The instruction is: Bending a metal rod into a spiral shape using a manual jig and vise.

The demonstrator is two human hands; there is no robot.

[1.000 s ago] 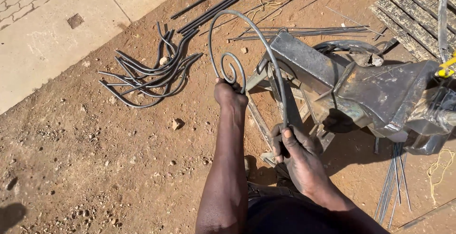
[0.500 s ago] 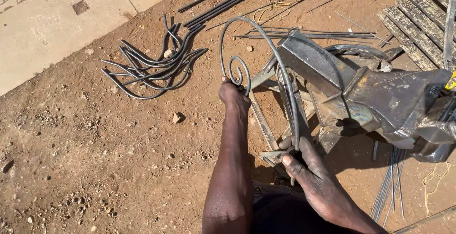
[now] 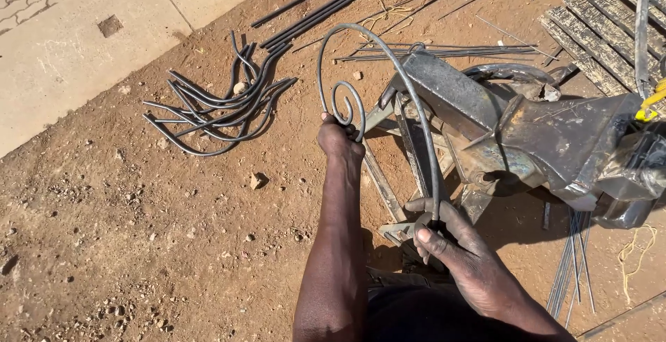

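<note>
I hold a curved steel rod [image 3: 388, 54] bent into an arch with a spiral scroll [image 3: 345, 106] at one end. My left hand [image 3: 338, 137] grips the rod at the scroll. My right hand [image 3: 444, 234] is closed around the rod's other, straighter end, low near my body. The rod arches over the dark metal bending jig [image 3: 527, 134] that stands on an angle-iron frame [image 3: 385, 189] on the dirt.
A pile of curved bent rods [image 3: 222, 103] lies on the dirt to the left. Long straight bars [image 3: 333, 5] lie at the top. A concrete pavement [image 3: 76, 44] runs along the upper left. Thin rods [image 3: 572, 259] and a wooden pallet [image 3: 596, 33] are on the right.
Both hands hold the same grip on the rod. The rod and hands sit slightly lower and nearer in view, and the view has shifted a little.
</note>
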